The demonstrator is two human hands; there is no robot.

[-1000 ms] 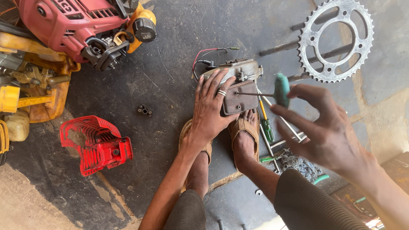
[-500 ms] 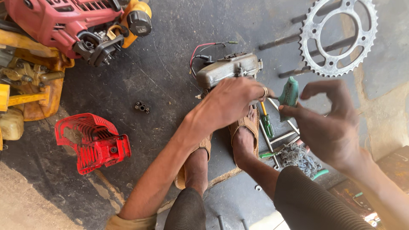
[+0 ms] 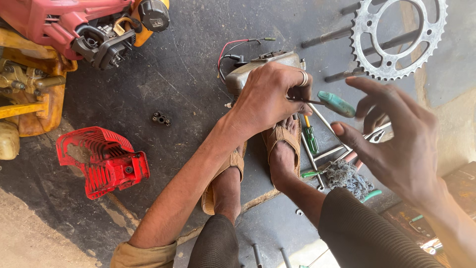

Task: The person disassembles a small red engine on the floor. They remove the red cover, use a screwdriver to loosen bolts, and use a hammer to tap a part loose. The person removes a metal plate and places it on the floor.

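While the view runs from the far left, entries follow in that order.

Far left: yellow machine body (image 3: 29,106) at the frame edge, with a red engine housing (image 3: 64,20) above it and a black cap (image 3: 153,15) on its orange end.
Lower left: red plastic guard (image 3: 101,161) lying on the dark floor (image 3: 183,84); a small black fitting (image 3: 160,118) sits apart from it, to its upper right.
Centre: grey metal part (image 3: 265,64) with red and black wires (image 3: 233,47), lying just beyond two sandalled feet (image 3: 282,144).
Left hand: left hand (image 3: 270,97) rests on the grey metal part, fingers curled narrow around the shaft of the green-handled screwdriver (image 3: 336,103); ring on one finger.
Right hand: right hand (image 3: 396,139) apart from the screwdriver handle, fingers spread wide, holding nothing.
Floor right of feet: second green screwdriver (image 3: 311,136), metal rods (image 3: 317,159), grey rag wad (image 3: 349,178).
Upper right: toothed sprocket (image 3: 396,37) flat on the floor.
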